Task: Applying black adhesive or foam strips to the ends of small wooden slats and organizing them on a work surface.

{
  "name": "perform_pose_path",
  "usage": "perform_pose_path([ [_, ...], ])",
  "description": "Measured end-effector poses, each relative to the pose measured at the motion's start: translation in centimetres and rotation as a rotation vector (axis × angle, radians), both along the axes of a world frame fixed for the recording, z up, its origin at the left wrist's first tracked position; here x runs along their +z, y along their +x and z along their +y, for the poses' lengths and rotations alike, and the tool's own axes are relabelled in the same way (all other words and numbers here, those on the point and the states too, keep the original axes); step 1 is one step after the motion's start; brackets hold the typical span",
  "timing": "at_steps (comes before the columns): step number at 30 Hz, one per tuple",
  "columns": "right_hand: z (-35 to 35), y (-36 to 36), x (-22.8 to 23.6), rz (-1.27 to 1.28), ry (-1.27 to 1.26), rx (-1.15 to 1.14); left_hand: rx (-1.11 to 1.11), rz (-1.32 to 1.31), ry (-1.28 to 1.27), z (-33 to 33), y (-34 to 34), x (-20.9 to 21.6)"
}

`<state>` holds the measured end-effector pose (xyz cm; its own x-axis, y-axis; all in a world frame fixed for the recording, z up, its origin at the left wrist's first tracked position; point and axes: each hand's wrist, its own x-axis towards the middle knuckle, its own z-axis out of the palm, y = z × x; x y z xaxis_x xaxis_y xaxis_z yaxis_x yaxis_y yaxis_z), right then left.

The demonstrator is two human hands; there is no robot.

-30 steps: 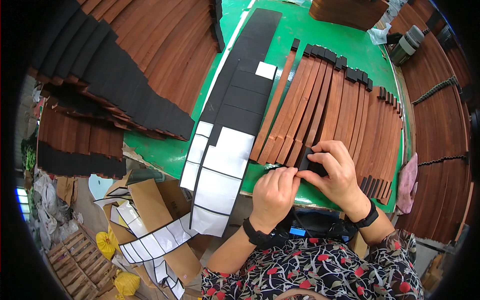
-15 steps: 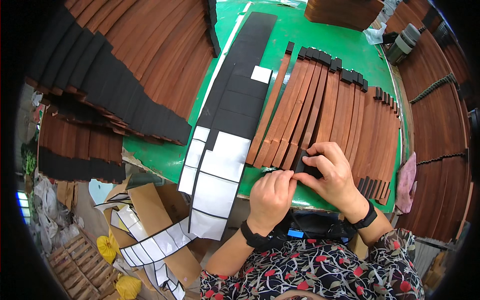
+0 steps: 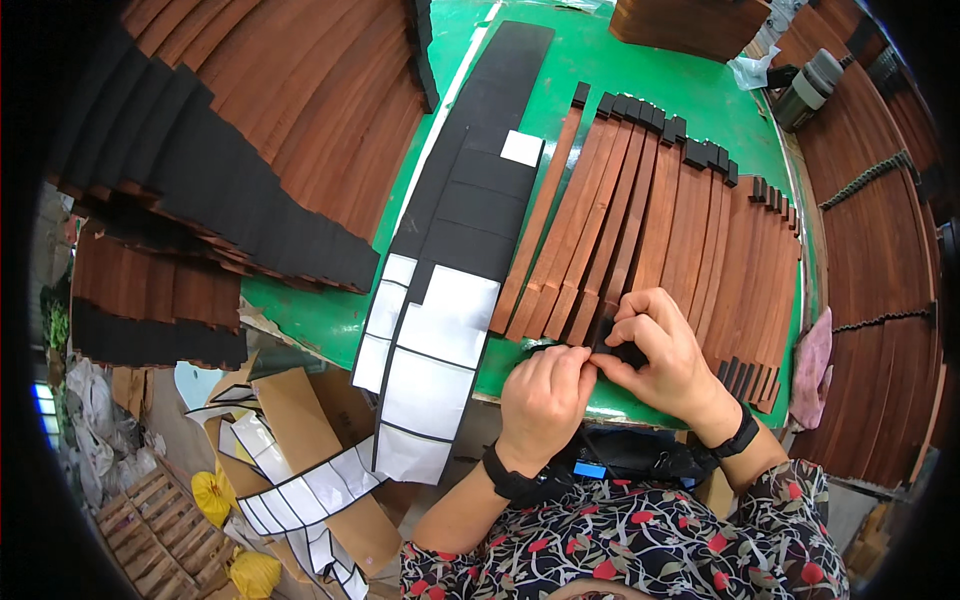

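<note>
Along the near edge of the desk (image 3: 575, 60), right hand (image 3: 662, 350) pinches a small black piece (image 3: 602, 332) between thumb and fingers, at the near end of one wooden strip. Left hand (image 3: 546, 390) is just beside it, fingers curled, tips touching the same spot; cannot tell whether they grip or only press, contact hidden.

Judgement on the step, which looks like seating the piece on the strip end: square it to the strip's edges first, press from the middle out, let one hand steady the wood while the other smooths the fold down.

Pose: forearms come in from left and right below and converge; both backs of hands face up, left knuckles bunched, right fingers arched above the strip. Black band on each wrist.

Outward: row of wooden strips (image 3: 665, 225) fans across the desk toward its right edge, far ends capped black. Left of the row, a long black sheet (image 3: 478, 210), its near part white gridded backing (image 3: 432, 390), overhanging the near edge. Stack of black-ended boards (image 3: 310, 110) at the desk's left side; pink cloth (image 3: 812, 370) by the right edge; open carton (image 3: 305, 405) below, off the near-left corner.
</note>
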<state>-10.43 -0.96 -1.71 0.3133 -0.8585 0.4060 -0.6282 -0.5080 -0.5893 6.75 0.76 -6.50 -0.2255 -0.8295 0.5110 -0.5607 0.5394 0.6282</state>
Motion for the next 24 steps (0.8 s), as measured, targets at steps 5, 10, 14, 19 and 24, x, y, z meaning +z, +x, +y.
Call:
perform_pose_path([
  [5,0.59,0.19,-0.15,0.046,-0.091,0.025,0.0,0.015,0.016,0.04,-0.06,0.09],
  [10,0.57,-0.1,-0.01,0.046,-0.178,0.083,-0.016,0.034,0.041,-0.08,-0.06,0.09],
  [14,0.52,-0.01,0.31,-0.028,-0.078,-0.074,-0.002,0.046,0.043,0.1,0.01,0.0],
  [19,0.38,0.06,0.39,0.052,-0.082,-0.083,0.0,0.043,0.047,0.12,0.0,-0.05],
  [24,0.23,0.08,0.44,0.07,-0.071,-0.068,0.005,0.046,0.048,0.13,-0.09,-0.09],
])
